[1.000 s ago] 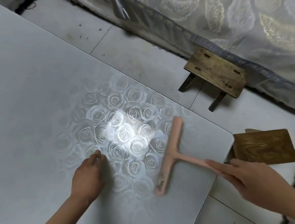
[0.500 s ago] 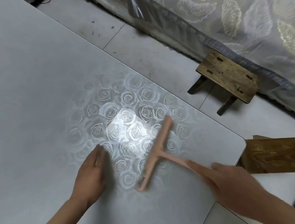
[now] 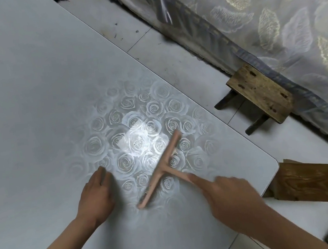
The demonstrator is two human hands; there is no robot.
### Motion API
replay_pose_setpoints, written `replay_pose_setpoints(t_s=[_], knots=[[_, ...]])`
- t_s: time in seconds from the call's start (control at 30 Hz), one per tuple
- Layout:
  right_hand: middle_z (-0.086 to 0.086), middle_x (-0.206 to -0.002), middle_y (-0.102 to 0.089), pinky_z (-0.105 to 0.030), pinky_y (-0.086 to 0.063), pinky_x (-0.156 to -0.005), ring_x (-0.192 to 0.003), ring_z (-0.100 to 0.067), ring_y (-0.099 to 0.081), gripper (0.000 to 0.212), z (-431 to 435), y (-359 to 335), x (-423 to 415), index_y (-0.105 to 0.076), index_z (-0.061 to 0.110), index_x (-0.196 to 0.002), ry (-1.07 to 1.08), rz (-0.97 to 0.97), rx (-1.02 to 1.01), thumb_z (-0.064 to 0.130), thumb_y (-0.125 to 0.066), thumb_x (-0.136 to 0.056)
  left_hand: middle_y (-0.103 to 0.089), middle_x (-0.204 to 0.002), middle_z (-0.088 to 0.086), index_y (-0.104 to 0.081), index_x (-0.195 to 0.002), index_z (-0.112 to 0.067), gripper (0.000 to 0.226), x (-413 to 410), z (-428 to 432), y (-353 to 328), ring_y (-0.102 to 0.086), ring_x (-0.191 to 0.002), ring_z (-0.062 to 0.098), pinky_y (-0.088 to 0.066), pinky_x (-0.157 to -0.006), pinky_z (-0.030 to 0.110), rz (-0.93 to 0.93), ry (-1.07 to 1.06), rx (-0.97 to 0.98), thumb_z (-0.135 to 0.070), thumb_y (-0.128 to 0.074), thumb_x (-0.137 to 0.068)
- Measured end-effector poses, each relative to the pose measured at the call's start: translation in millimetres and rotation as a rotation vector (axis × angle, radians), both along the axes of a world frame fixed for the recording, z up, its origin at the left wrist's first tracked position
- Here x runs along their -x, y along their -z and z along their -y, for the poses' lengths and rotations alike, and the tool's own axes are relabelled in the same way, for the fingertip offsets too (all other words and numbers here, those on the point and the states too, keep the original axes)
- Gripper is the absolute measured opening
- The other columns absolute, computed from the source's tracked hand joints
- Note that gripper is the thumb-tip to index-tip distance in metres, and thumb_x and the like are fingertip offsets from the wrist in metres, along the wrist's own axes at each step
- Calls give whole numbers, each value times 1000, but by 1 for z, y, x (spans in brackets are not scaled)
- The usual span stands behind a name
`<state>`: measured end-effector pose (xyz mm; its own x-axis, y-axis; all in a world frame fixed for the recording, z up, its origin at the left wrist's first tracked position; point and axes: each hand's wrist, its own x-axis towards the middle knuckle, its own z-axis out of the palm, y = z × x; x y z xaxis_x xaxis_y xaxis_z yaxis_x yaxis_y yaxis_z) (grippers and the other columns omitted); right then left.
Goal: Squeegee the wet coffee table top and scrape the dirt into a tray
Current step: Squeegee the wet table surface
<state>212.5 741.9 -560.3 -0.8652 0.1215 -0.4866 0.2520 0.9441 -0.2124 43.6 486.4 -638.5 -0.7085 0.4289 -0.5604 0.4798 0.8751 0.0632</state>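
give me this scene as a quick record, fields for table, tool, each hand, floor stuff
table: grey table top, rose pattern, bright glare patch
tool: pink squeegee, T-shaped, blade lying on the top
right: right hand grips the squeegee's handle, index finger along it; blurred
left: left hand flat on the top, left of the blade, not touching it
floor: wooden stool against the bed cover; brown panel by the table's near corner, maybe the tray

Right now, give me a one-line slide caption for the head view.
Right hand holds a pink squeegee on the rose-patterned table top, left hand flat beside it.
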Motion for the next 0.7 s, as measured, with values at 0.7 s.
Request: replay_pose_setpoints(t_s=[0.7], knots=[[1, -85, -47, -34, -32, -68, -95, -25, -58, 58, 9, 7, 25, 0, 56, -143, 52, 131, 2, 34, -29, -97, -39, -124, 6, -46, -106, -8, 25, 26, 54, 3, -44, -111, 24, -35, -74, 28, 36, -169, 45, -8, -43, -82]])
